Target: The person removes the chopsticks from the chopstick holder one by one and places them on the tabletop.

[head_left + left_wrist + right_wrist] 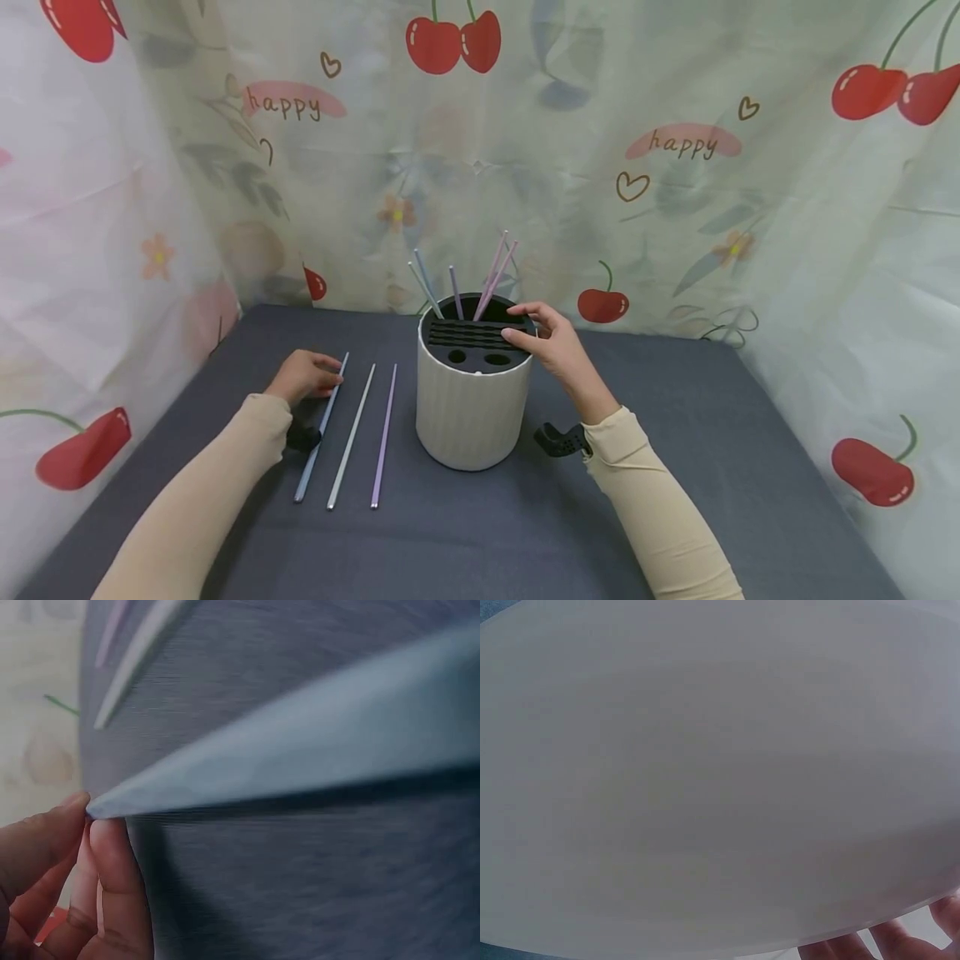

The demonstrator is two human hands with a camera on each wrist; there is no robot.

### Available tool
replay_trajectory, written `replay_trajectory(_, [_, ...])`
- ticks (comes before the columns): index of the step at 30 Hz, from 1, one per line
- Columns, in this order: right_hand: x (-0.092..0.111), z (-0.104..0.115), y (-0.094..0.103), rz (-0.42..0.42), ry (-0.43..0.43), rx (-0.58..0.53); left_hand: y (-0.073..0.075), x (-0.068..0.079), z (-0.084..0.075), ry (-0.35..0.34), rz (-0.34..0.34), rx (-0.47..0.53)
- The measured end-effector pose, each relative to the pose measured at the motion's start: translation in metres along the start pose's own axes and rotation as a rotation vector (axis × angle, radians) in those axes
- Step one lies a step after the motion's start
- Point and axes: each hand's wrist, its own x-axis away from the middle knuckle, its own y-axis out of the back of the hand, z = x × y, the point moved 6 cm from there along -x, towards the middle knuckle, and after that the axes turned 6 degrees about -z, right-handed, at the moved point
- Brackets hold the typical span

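Observation:
My left hand pinches the far end of a slim blue stick between thumb and fingertips. The stick lies lengthwise along the table; its pinched tip shows closely in the left wrist view. A white stick and a purple stick lie to its right, roughly parallel. The ribbed white pen holder stands upright with a black divided insert. On its top right rim rests my right hand, fingers and thumb reaching over the insert. In the right wrist view the holder's wall hides most of that hand.
Several sticks, among them a pink stick and a purple one, stand in the holder's rear compartment. The insert has slots and two round holes in front. A dark cloth covers the table, with printed curtains behind and at both sides.

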Motion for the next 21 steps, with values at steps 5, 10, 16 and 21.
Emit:
replay_trajectory(5, [0.001, 0.001, 0.000, 0.005, 0.002, -0.007, -0.007, -0.005, 0.010, 0.040, -0.014, -0.003])
replay_trajectory(10, [0.000, 0.000, 0.001, 0.003, -0.003, -0.001, -0.008, -0.010, 0.012, 0.059, -0.036, -0.032])
replay_trajectory(16, [0.000, 0.000, 0.000, 0.002, -0.005, 0.000, -0.009, -0.011, 0.013, 0.071, -0.048, -0.045])
replay_trajectory(21, [0.000, 0.000, 0.000, 0.001, -0.004, -0.001, -0.009, -0.011, 0.014, 0.085, -0.063, -0.055])
